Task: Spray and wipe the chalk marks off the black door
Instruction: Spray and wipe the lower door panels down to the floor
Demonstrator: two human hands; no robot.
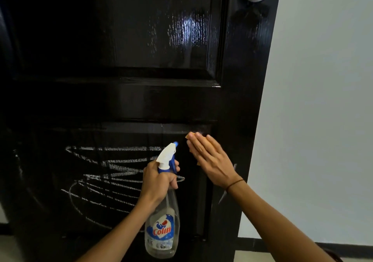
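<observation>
Chalk marks [105, 173] lie left of and below the right hand [210, 160], which presses an orange cloth [191, 135] flat-fingered on the black door [141, 100]. Left hand [159, 181], nearer the marks, grips the spray bottle [162, 227]. Scribbles run horizontally, so wiping probably goes leftward.

A pale wall [323, 100] is seen from one to four o'clock. A dark skirting strip [282, 245] is set along its base at five o'clock, above a light floor [260, 256].
</observation>
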